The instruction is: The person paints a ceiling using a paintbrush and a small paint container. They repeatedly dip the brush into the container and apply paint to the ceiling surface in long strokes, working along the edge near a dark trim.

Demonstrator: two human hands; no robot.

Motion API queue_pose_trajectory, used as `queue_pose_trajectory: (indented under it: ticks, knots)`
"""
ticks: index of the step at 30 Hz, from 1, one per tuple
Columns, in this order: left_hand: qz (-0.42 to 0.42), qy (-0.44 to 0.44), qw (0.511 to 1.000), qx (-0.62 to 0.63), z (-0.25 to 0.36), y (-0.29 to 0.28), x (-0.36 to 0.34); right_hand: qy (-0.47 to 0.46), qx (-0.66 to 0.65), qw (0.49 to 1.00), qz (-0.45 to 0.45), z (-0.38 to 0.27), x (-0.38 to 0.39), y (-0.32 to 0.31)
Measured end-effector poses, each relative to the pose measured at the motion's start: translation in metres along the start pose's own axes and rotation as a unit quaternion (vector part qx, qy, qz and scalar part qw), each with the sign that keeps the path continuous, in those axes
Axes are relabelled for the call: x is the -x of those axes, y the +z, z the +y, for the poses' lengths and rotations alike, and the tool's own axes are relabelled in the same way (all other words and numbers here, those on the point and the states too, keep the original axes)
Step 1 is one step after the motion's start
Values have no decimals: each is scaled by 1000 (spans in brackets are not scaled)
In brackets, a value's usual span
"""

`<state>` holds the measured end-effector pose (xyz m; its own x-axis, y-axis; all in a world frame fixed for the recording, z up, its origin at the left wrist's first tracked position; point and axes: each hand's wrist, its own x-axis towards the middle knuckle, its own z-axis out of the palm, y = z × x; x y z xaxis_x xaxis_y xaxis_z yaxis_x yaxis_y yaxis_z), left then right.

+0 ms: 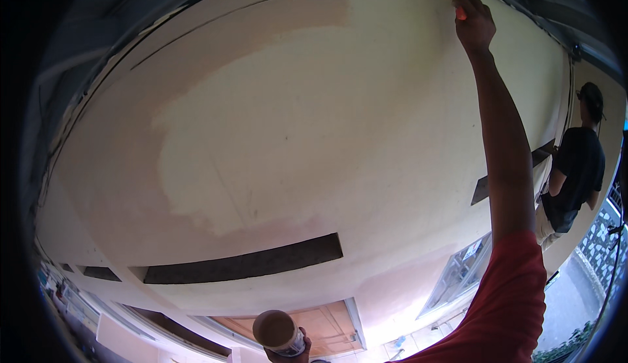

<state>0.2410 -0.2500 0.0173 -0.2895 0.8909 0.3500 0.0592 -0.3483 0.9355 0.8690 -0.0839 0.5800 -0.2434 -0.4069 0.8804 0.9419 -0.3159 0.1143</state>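
Observation:
High at the upper right, my right hand (475, 22) is closed around the orange handle of a paintbrush (462, 13). Its head, mostly hidden by my fingers, meets the top of the wall (294, 121) just under a dark cable. Pale cream covers the wall's middle and upper right, with a duller pinkish tone around it. Down at the lower edge, my left hand (302, 352) grips a round paint container (275, 329) from below and the side. The container's open mouth faces up, and its inside looks brownish; the paint level cannot be made out.
A dark cable (261, 0) runs along the wall's top under the roof beams. Dark slot openings (242, 261) cut the wall above a wooden door (320, 327) and a window (458, 274). At right stands another person (575, 166) in a dark shirt and cap.

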Motion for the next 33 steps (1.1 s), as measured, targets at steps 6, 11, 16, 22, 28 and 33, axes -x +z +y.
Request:
queue_pose_trajectory:
  ticks: [6,11,16,22,28,33]
  knots:
    - [14,-2,1000,-12,-6,-1,1,36,61,995,-67,-6,-16,10]
    - [20,-39,997,69,-7,3,4,8,-23,999,-36,-48,-19,-1]
    - [-26,-271,845,460,-66,-21,-8,-25,-86,995,-32,-104,-24,-22]
    - [-46,-362,692,623,-89,-19,-10,-112,-198,973,-29,-173,-18,-58]
    - [-25,-165,945,281,-26,4,0,17,-506,862,-5,-167,-9,-93]
    - [4,-46,999,20,8,10,2,2,-142,986,92,-54,9,-81]
